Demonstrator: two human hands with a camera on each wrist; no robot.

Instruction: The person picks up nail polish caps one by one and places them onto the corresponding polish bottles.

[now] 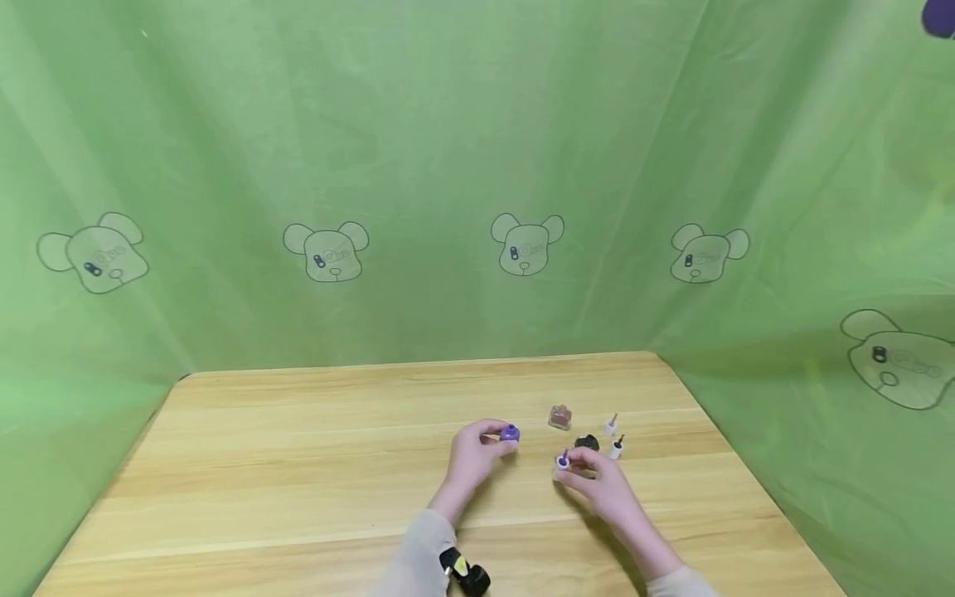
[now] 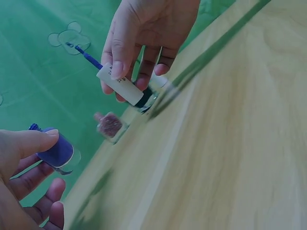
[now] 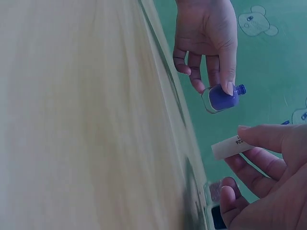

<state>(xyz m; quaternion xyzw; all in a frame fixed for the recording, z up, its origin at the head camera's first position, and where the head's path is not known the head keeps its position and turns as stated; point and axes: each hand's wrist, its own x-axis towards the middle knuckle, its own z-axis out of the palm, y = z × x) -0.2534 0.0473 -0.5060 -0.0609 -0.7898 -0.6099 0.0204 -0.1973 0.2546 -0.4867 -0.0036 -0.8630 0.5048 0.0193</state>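
My left hand pinches an uncapped purple nail polish bottle between thumb and fingers, above the table. In the right wrist view the bottle's clear glass base and bare threaded neck show. To its right, my right hand pinches a white nail polish cap. The cap's purple-coated brush points up and away from the fingers. Bottle and cap are apart, with a gap between the two hands.
Near the right hand stand a dark nail polish bottle and, farther back, a pinkish one. Two white caps, a farther one and a nearer one, stand brush-up to the right. A green curtain surrounds the wooden table.
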